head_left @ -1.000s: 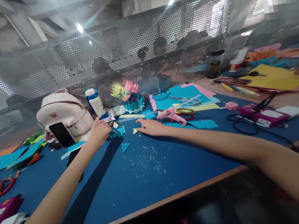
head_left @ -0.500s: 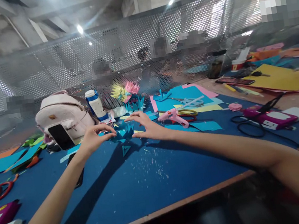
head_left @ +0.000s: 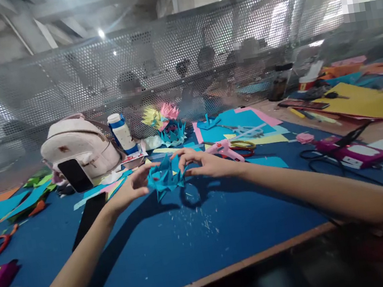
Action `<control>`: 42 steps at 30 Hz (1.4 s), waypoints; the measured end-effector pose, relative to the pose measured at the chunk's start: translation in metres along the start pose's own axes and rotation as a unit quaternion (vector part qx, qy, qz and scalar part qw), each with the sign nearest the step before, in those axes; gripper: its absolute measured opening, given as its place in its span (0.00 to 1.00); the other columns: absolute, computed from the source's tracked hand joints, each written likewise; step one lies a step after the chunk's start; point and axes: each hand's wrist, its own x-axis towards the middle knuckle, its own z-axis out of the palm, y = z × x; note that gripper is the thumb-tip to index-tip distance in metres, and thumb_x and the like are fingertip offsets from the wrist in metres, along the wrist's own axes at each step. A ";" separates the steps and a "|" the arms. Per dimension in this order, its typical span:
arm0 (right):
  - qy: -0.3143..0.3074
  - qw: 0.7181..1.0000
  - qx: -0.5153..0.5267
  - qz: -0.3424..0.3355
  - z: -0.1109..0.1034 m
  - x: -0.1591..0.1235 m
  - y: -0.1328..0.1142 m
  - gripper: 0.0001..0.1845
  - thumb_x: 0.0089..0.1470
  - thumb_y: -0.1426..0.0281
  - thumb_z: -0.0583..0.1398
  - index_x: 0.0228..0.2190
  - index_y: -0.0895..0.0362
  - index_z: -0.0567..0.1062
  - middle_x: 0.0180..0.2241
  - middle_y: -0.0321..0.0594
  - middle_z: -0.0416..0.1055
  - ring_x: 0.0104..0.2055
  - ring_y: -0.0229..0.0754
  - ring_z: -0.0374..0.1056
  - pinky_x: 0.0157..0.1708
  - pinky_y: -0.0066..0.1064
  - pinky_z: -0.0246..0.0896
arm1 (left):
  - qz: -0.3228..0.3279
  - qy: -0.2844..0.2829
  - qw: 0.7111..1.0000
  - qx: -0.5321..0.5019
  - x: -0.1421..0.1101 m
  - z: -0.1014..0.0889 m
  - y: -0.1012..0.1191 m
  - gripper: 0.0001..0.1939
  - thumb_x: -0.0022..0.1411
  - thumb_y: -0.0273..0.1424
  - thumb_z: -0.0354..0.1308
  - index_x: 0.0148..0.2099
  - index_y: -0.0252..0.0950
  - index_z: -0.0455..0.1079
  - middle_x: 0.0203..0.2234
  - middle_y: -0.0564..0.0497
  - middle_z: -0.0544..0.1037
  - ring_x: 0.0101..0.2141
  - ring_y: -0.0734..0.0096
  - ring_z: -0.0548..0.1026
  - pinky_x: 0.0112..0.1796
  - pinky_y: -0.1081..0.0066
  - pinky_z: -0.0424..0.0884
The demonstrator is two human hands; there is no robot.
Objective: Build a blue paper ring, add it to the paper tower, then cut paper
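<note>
A ring of folded blue paper points (head_left: pixel 165 178) is held up over the blue tabletop (head_left: pixel 179 251), its shadow falling on the surface below. My left hand (head_left: pixel 139 182) closes on its left side, thumb beneath and fingers behind. On the right side, my right hand (head_left: pixel 196 163) grips the ring between curled fingers and thumb. Just behind stands a paper flower arrangement with a yellow bloom (head_left: pixel 151 117), a pink bloom (head_left: pixel 169 111) and a blue pointed base (head_left: pixel 173 134). A pink glue gun (head_left: pixel 226 149) lies right of my right hand.
A pale backpack (head_left: pixel 77 148) with a phone (head_left: pixel 76 175) against it and a bottle (head_left: pixel 121 134) stand at the back left. Blue paper sheets (head_left: pixel 241 119) and scissors (head_left: pixel 252 129) lie right of centre. A purple power strip (head_left: pixel 351 152) with cables sits further right. Perforated metal screen (head_left: pixel 165 66) behind.
The blue paper ring has risen off the table and come nearer, tilted, between both hands. My right hand now grips its right side, where its fingers were apart before.
</note>
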 end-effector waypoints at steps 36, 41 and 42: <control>0.016 0.957 -0.276 -0.089 0.025 0.051 0.035 0.10 0.63 0.71 0.56 0.45 0.52 0.71 0.55 0.46 0.62 0.60 0.49 0.56 0.60 0.50 0.54 | -0.127 0.254 0.893 -0.349 -0.008 0.029 -0.010 0.05 0.62 0.26 0.63 0.39 0.29 0.76 0.33 0.43 0.83 0.33 0.63 0.82 0.37 0.70 0.79; 0.160 0.970 -0.180 -0.021 0.035 0.059 0.033 0.16 0.63 0.69 0.53 0.53 0.54 0.61 0.53 0.50 0.62 0.55 0.48 0.61 0.49 0.42 0.65 | -0.060 0.322 0.875 -0.356 -0.007 0.010 -0.008 0.06 0.61 0.27 0.65 0.42 0.33 0.75 0.41 0.46 0.82 0.42 0.66 0.81 0.43 0.72 0.77; 0.146 0.974 -0.174 0.007 0.036 0.061 0.033 0.15 0.64 0.69 0.52 0.52 0.54 0.62 0.51 0.49 0.63 0.54 0.47 0.62 0.48 0.41 0.65 | -0.046 0.337 0.870 -0.355 -0.007 0.006 -0.008 0.06 0.61 0.27 0.65 0.42 0.34 0.75 0.41 0.47 0.82 0.42 0.67 0.80 0.44 0.71 0.77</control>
